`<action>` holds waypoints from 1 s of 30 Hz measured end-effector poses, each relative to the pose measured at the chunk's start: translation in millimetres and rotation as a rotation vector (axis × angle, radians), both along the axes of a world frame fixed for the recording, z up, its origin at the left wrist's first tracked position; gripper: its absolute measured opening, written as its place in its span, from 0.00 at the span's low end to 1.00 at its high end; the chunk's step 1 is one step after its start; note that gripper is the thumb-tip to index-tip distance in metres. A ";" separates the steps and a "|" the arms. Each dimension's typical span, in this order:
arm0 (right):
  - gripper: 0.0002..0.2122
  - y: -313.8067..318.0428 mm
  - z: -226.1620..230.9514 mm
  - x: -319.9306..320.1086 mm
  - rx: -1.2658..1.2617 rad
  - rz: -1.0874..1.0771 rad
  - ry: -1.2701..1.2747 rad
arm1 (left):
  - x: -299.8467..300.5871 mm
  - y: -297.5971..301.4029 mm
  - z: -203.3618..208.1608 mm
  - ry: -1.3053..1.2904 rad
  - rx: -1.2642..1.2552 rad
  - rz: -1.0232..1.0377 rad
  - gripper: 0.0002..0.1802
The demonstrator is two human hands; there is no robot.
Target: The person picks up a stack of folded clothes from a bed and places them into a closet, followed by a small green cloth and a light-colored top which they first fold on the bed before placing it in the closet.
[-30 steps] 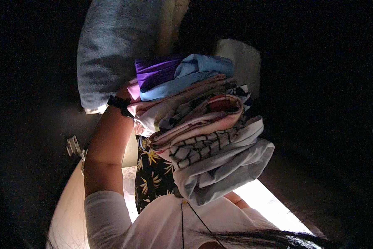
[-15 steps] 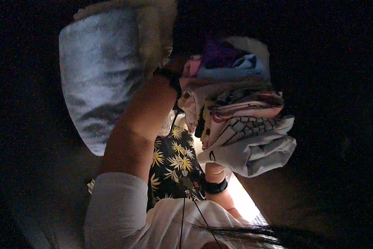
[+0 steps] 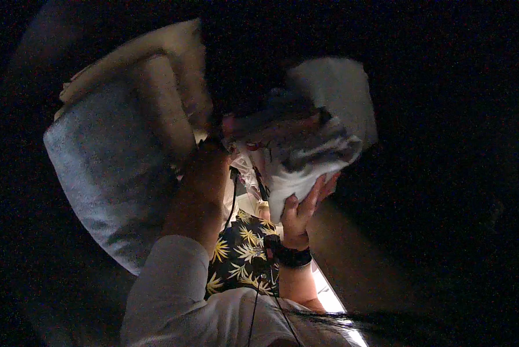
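A stack of folded clothes (image 3: 306, 156) is in front of me, a white garment on its near side and darker pieces behind. My right hand (image 3: 307, 209) holds the stack from the near right, thumb and fingers pressed against the white cloth. A dark band is round that wrist. My left forearm (image 3: 199, 196) reaches up to the stack's left side. Past a dark wristband, my left hand is lost in shadow and its fingers cannot be made out.
A folded blue-grey towel (image 3: 109, 173) is at the left, with beige folded cloth (image 3: 173, 69) beyond it. A pale folded cloth (image 3: 340, 95) shows behind the stack. Dark palm-print fabric (image 3: 245, 251) is below my hands, beside a bright strip of light (image 3: 329, 298). The surroundings are very dark.
The stack has tilted and shifted a little left and away. My right hand has come up with it, and its fingers now show. My left hand has drawn back toward me.
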State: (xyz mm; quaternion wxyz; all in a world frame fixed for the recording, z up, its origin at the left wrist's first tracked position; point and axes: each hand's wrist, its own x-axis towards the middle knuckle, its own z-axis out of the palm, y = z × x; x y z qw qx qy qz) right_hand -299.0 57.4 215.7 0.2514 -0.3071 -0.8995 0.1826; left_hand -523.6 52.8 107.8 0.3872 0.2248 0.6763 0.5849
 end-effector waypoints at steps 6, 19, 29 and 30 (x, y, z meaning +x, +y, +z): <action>0.28 -7.4 -28.3 0.3 -0.110 -0.002 0.037 | -12.7 -36.9 -15.8 -0.031 -0.009 0.111 0.27; 0.33 7.3 -22.7 -43.3 -0.233 -0.145 -0.255 | -25.0 -25.4 -15.2 -0.069 -0.029 0.291 0.26; 0.33 -6.4 -58.3 -67.9 -0.003 -0.177 -0.571 | 12.4 -11.4 -17.1 0.061 -0.018 0.616 0.25; 0.33 -7.6 -61.8 -68.6 -0.014 -0.160 -0.574 | 21.7 -16.0 -19.2 0.064 -0.027 0.618 0.25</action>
